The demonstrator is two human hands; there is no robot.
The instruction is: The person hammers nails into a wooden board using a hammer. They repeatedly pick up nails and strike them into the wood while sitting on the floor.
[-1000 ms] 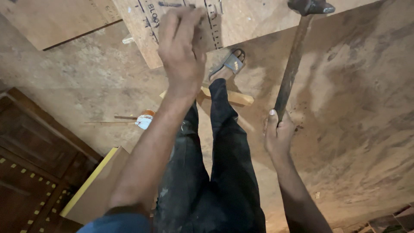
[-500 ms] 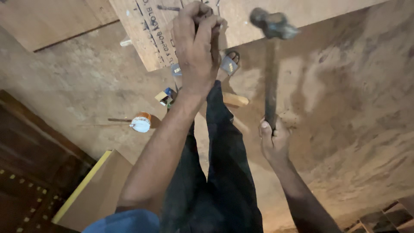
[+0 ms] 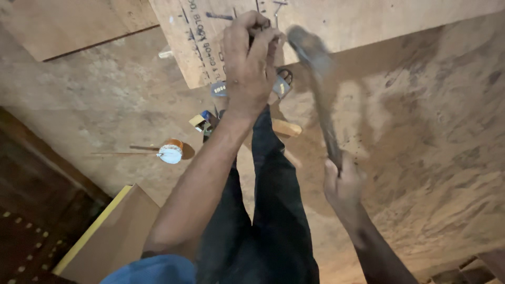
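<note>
Left hand [image 3: 251, 55] pinches a small nail, barely visible, against the wooden board [image 3: 336, 21] at top centre; right hand [image 3: 343, 181] grips the blurred hammer [image 3: 315, 79]

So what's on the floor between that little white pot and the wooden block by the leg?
In the head view, a small blue and tan box lies between the white pot and the wooden block.
</note>
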